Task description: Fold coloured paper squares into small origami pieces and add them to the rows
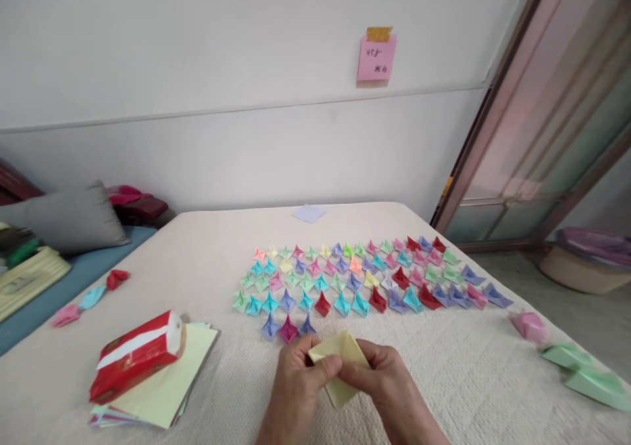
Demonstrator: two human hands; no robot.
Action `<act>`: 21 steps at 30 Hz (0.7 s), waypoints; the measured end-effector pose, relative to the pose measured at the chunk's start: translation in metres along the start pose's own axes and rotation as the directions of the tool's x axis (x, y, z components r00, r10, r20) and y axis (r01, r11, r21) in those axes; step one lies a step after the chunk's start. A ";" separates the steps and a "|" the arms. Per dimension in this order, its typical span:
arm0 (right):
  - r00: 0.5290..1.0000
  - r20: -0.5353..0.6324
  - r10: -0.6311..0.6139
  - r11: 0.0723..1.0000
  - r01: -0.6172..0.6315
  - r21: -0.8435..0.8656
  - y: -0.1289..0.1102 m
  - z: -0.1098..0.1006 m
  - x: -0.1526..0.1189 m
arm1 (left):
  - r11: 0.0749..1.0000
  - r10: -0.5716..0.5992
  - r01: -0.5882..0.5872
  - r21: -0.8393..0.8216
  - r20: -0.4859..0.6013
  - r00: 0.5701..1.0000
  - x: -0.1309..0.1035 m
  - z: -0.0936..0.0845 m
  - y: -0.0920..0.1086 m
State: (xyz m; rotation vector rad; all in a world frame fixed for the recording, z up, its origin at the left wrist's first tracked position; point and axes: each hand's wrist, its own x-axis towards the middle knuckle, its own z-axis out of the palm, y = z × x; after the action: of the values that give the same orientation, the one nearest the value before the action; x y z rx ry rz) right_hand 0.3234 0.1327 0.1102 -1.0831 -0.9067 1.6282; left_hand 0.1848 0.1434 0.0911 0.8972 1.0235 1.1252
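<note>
Both my hands grip a piece of folded pale yellow paper above the near part of the table. My left hand pinches its left side, thumb pressed on the front. From the other side my right hand pinches it, and the two thumbs nearly meet at the middle. The paper has a diamond-like outline with a point at the bottom. Just beyond the hands sit small folded paper boats, including a magenta one and a purple one. Fingers behind the paper are partly hidden.
Several rows of coloured paper boats spread across the table. At left, a red-and-white pack lies on a stack of coloured paper. Larger folded pieces lie near the right edge, one green. A lilac sheet lies at the back.
</note>
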 end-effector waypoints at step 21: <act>0.990 -0.111 -0.091 0.987 0.075 -0.143 0.000 -0.012 0.013 | 0.999 0.019 -0.019 0.037 -0.006 1.000 0.004 0.001 -0.006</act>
State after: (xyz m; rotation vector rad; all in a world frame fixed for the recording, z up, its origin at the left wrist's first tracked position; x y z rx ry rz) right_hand 0.3325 0.1457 0.1029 -1.2071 -0.9854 1.4345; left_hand 0.1877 0.1465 0.0851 0.9347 1.0459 1.1292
